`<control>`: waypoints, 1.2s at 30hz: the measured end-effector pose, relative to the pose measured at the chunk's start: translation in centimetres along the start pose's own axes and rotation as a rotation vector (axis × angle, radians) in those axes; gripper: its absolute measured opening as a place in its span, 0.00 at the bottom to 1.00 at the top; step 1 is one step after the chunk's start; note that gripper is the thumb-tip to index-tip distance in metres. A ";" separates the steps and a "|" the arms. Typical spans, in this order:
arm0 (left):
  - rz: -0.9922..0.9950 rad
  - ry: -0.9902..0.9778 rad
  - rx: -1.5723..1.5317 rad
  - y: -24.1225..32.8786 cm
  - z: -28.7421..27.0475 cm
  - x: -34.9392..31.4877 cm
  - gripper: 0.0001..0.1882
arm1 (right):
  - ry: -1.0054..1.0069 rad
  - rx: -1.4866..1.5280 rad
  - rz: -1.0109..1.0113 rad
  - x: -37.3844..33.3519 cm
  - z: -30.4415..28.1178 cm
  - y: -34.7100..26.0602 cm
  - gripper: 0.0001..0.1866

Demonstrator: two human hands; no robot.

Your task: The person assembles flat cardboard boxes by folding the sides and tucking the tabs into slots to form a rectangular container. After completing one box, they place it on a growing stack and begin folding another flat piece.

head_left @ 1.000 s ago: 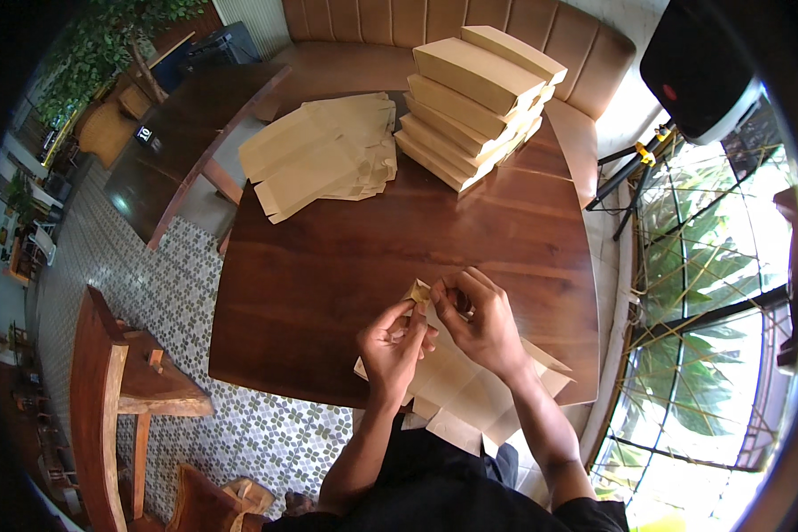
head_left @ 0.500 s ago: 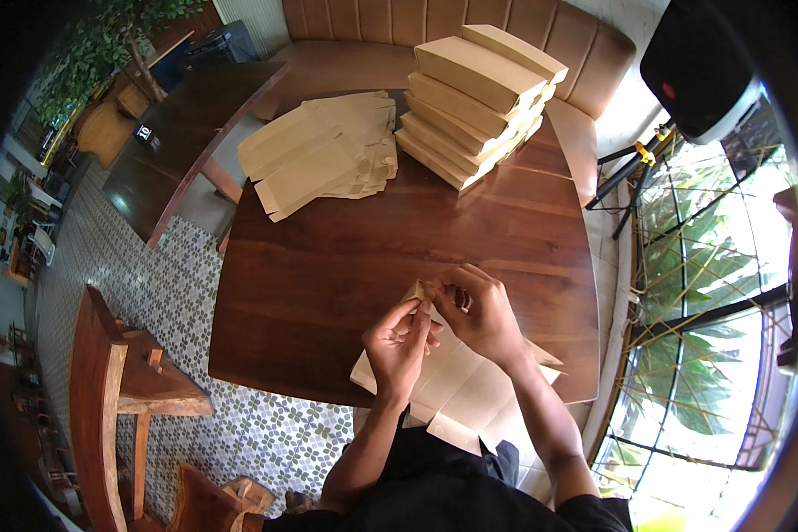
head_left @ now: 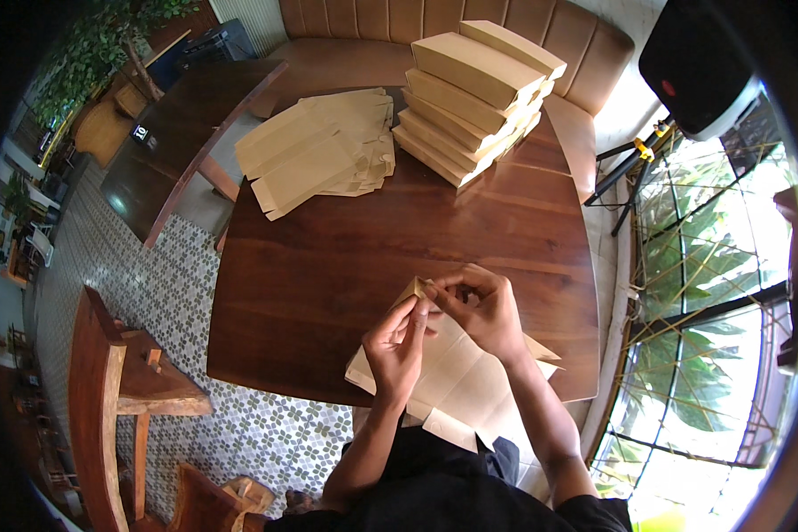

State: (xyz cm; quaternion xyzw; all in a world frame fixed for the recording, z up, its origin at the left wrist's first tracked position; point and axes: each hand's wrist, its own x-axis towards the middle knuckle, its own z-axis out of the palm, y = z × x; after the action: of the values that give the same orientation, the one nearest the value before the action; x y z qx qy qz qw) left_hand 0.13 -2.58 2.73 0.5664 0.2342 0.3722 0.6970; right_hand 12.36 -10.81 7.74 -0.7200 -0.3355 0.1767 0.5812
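A brown cardboard box blank [head_left: 457,377], partly folded, lies across the near edge of the table and overhangs toward my body. My left hand [head_left: 397,348] pinches a small flap at its far end between thumb and fingers. From the other side, my right hand [head_left: 479,306] grips the same folded corner, thumb and forefinger close to the left fingertips. Creases run along the blank, and its tabs stick out at the right and near ends. The fingers partly hide the flap.
Flat box blanks [head_left: 319,151] lie in a loose pile at the table's far left. Folded boxes [head_left: 479,97] are stacked at the far right of the wooden table [head_left: 390,239]. Behind runs a brown padded bench [head_left: 355,62]; a wooden chair [head_left: 106,399] stands at left.
The flap at the far end stands up slightly more between my fingers. My hands have barely moved, and both piles are unchanged.
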 end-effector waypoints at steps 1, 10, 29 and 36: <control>0.019 -0.011 -0.033 -0.1 0.0 0.1 0.13 | 0.003 0.010 0.045 0.0 0.0 0.0 0.08; -0.094 0.132 -0.253 -0.6 0.5 -0.2 0.11 | -0.036 0.095 0.090 -0.5 -0.1 -1.0 0.08; -0.044 0.122 -0.097 1.2 1.4 -0.9 0.21 | 0.114 -0.093 -0.170 -1.0 0.7 -1.6 0.10; 0.059 -0.123 0.110 3.1 0.8 -2.2 0.35 | 0.173 -0.259 -0.291 -1.2 0.7 -1.5 0.15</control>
State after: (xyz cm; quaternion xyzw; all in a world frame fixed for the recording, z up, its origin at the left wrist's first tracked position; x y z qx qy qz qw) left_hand -1.41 -4.52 5.68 0.6324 0.1945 0.3436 0.6665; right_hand 10.63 -10.95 8.77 -0.7452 -0.4045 -0.0162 0.5300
